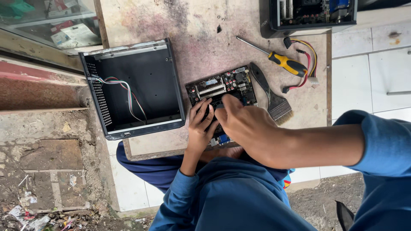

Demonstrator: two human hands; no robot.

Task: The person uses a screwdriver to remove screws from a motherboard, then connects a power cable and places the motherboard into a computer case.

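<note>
The fingers point(204, 112) of the left hand point(200, 128) lie spread and curled down on the near half of a small green-black circuit board point(222, 87), tips pressing on its middle. The right hand point(246, 124) comes in from the right, its fingers bunched together and pressed to the same spot on the board, just beside the left fingertips; whether they pinch a part there I cannot tell. Both hands touch the board and cover its near edge.

The board lies flat on the desk point(192, 38), a worn, stained wooden top, close to its near edge and about midway across. Just right of the board lies a flat paintbrush point(272, 96) with a black handle, bristles pointing near-right. Farther right and farther off, a screwdriver point(274, 57) with a yellow-and-black handle lies slantwise, next to a bundle of red, yellow and black cables point(306, 64). To the left of the board stands an open black metal case point(132, 87), with thin coloured wires point(128, 96) trailing inside. At the far right edge of the desk sits another open computer unit point(312, 15). Both arms wear blue sleeves point(381, 145).
</note>
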